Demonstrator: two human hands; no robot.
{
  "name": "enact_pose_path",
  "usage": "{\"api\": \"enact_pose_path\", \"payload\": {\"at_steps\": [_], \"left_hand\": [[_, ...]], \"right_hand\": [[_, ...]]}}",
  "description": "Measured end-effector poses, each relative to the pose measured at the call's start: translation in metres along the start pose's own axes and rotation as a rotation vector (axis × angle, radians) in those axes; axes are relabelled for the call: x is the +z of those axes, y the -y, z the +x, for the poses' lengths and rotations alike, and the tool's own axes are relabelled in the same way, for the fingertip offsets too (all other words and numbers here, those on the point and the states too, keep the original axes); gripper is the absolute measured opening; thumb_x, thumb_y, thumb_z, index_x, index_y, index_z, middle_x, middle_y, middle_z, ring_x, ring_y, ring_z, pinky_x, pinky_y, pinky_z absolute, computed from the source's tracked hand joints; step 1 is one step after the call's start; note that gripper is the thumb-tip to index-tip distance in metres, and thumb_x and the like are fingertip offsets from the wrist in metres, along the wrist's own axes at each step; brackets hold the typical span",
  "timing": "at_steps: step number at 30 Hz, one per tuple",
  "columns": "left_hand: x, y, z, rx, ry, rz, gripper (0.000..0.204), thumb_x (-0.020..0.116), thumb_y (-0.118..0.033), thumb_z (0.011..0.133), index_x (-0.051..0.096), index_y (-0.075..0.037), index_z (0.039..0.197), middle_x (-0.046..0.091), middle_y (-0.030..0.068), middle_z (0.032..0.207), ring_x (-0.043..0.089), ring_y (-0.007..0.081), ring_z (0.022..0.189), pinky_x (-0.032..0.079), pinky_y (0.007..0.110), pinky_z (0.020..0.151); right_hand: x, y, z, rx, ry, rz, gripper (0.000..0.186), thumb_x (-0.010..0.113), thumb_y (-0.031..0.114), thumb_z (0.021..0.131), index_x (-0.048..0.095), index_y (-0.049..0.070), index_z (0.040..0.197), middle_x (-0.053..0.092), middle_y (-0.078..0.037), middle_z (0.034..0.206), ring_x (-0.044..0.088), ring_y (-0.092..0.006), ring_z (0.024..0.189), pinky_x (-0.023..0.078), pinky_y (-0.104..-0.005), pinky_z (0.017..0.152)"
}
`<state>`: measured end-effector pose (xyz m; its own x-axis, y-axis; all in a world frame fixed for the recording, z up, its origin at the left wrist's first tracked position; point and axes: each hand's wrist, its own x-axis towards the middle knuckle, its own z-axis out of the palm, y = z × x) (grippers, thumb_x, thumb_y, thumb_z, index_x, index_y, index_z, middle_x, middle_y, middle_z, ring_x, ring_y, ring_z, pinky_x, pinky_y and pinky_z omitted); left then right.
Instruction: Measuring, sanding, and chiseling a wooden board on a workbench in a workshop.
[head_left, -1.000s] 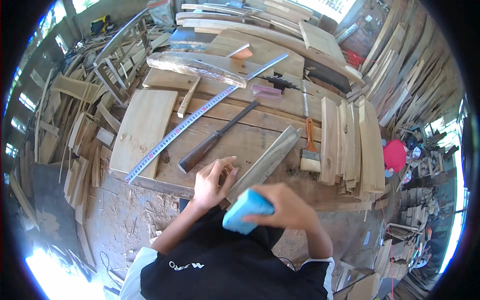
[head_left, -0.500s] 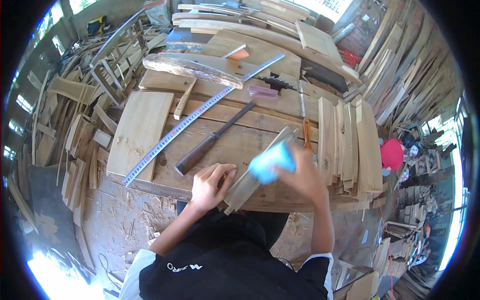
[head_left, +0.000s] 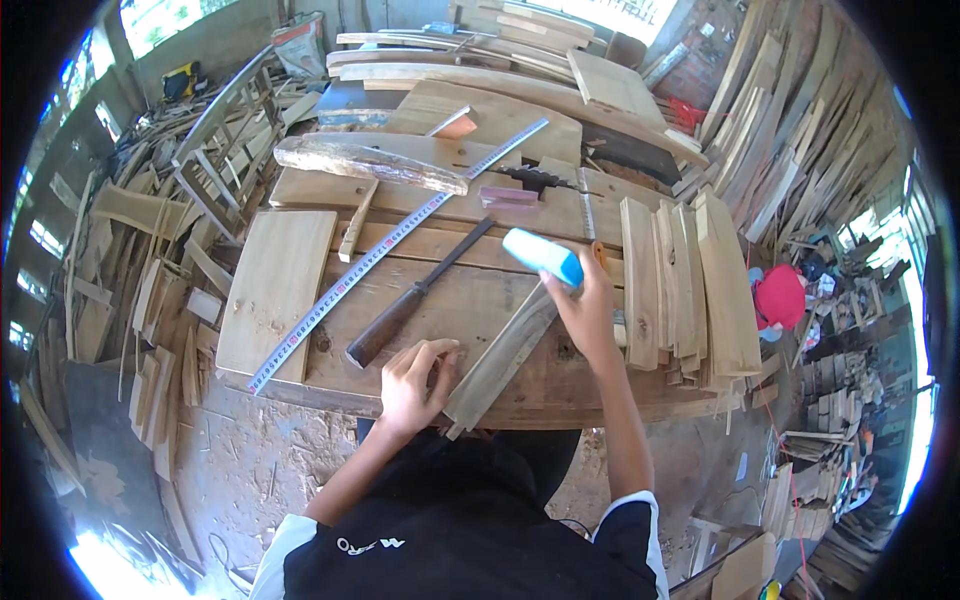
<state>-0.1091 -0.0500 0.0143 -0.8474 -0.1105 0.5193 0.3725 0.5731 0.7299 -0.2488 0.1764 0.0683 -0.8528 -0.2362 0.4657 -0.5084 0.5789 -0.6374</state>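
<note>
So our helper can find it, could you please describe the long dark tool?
On the bench, find the ruler lying diagonally. Just right of it, roughly parallel, lies the tool. Unlike the ruler and pale board on either side, it has a thick brown handle and narrow dark shaft.

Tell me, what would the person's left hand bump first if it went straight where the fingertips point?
Probably the wooden strip, lying to the right of the left hand. The hand's height above it is hard to judge.
</note>
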Motion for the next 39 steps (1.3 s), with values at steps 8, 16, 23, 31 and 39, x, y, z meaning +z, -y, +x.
{"api": "enact_pose_path", "payload": {"at_steps": [8,16,23,31,39], "left_hand": [[-0.008,-0.003,-0.003,-0.034,0.128,-0.104,0.033,0.076,-0.021,0.084,0.067,-0.002,0.109,0.070,0.0129,0.091,0.070,0.0300,0.081,0.055,0.039,0.075],[0.012,-0.050,-0.033,-0.144,0.394,-0.033,0.075,0.078,-0.014,0.081,0.046,-0.010,0.149,0.037,0.0253,0.155,0.041,0.0445,0.139,0.039,0.049,0.113],[-0.046,-0.031,-0.008,-0.718,0.384,-0.956,0.066,0.072,-0.006,0.086,0.047,-0.006,0.147,0.061,0.0145,0.135,0.056,0.0177,0.120,0.049,0.033,0.096],[-0.152,-0.032,-0.027,-0.480,0.015,-0.607,0.054,0.068,0.000,0.085,0.058,-0.004,0.138,0.054,0.0184,0.145,0.054,0.0262,0.130,0.041,0.036,0.109],[-0.077,-0.066,-0.043,-0.110,0.263,-0.398,0.060,0.082,-0.010,0.081,0.059,-0.014,0.137,0.044,0.0269,0.151,0.041,0.0419,0.143,0.041,0.048,0.113]], "right_hand": [[0.021,0.025,-0.055,0.101,0.169,-0.381,0.087,0.053,0.061,0.097,0.017,0.017,0.163,0.017,-0.025,0.165,0.009,-0.0480,0.153,-0.002,-0.0724,0.116],[0.035,0.061,-0.133,0.214,0.021,0.213,0.069,0.044,0.040,0.107,0.025,-0.006,0.156,0.027,-0.027,0.161,0.027,-0.0349,0.151,0.021,-0.0433,0.123],[0.033,0.051,-0.147,0.201,-0.189,0.388,0.070,0.034,0.047,0.109,0.029,-0.007,0.152,0.035,-0.024,0.157,0.034,-0.0348,0.148,0.025,-0.0464,0.122],[0.031,0.038,-0.153,0.216,-0.100,0.060,0.050,0.036,0.029,0.110,0.043,-0.007,0.144,0.053,-0.020,0.144,0.049,-0.0303,0.136,0.036,-0.0422,0.116],[0.060,0.101,-0.122,0.505,0.098,1.149,0.072,0.056,0.033,0.102,0.021,-0.001,0.156,0.052,-0.033,0.139,0.057,-0.0432,0.126,0.049,-0.0503,0.103]]}}
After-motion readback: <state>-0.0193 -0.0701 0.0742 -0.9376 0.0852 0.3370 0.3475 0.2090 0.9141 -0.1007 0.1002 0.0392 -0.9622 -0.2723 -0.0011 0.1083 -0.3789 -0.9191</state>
